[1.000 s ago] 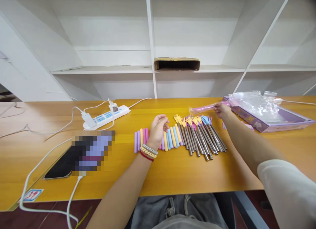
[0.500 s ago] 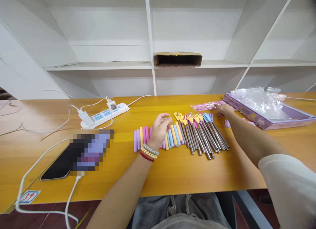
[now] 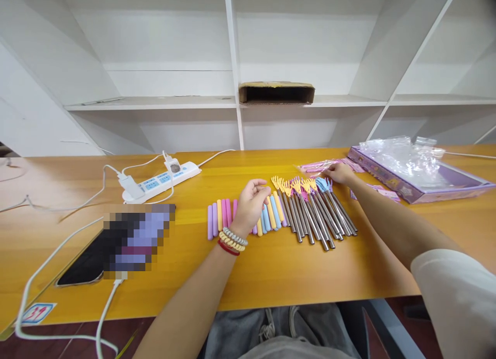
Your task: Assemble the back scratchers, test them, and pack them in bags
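Note:
My right hand (image 3: 338, 173) is at a clear plastic bag with a pink strip (image 3: 315, 168) near the back of the table, its fingers pinched at the bag's near edge. My left hand (image 3: 252, 204) hovers loosely curled over a row of pastel handles (image 3: 215, 220), with nothing visible in it, and hides part of the row. The handles belong to back scratchers (image 3: 310, 214) laid side by side; their metal rods point towards me. Small yellow, pink, blue and purple claw heads (image 3: 298, 185) lie at the far ends of the rods.
A purple box (image 3: 422, 196) holding clear plastic bags (image 3: 403, 155) stands at the right. Pink packaging (image 3: 382, 192) lies beside it. At the left are a white power strip (image 3: 170, 181) with cables and a phone (image 3: 83, 258). A cardboard box (image 3: 277, 93) sits on the shelf behind.
My right hand has drawn left and slightly nearer, and the bag with the pink strip has shifted a little with it. My left hand has stayed nearly still.

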Demonstrator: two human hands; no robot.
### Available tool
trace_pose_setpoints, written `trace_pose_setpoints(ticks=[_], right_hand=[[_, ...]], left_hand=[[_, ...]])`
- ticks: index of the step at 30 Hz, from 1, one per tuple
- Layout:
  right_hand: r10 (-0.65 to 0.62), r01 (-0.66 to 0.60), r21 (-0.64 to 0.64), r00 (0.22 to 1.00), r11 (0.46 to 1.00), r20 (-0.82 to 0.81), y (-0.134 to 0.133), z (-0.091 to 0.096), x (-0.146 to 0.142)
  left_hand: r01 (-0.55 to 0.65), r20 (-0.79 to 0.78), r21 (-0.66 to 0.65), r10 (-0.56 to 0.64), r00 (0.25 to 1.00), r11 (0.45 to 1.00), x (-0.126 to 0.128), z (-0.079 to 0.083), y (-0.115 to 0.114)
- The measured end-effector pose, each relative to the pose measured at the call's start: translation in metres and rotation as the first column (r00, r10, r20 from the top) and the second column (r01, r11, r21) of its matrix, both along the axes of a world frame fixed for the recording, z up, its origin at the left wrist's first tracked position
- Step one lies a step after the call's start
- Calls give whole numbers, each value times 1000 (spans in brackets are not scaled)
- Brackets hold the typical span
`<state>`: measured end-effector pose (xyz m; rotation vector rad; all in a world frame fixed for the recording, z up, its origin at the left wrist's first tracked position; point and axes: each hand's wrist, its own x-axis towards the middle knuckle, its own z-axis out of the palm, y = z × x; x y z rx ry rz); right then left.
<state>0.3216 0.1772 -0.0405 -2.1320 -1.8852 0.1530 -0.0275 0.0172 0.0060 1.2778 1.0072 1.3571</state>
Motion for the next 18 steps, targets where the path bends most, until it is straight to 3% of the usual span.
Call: trace_pose_setpoints(ticks=[6, 9, 13, 15, 18], right_hand=[[130, -134, -44, 988, 990, -81, 12, 0, -7], [125, -127, -17, 986, 992, -110, 11, 3, -10], [4, 6, 62, 987, 998, -160, -5, 12, -3], [-80, 103, 110, 976, 989, -201, -21, 17, 6], [-201, 255, 181, 941, 950, -272, -51, 19, 19]], left_hand=[[-3, 5, -5, 3, 1000, 1000, 1, 2, -2], [12, -17, -6, -12, 1000, 1000, 1, 3, -1], [15, -77, 22, -13, 997, 1000, -1, 0, 1], [-18, -183, 97, 36, 982, 995, -2, -2, 1], [-33, -456, 310, 179, 872, 950, -2, -6, -1]])
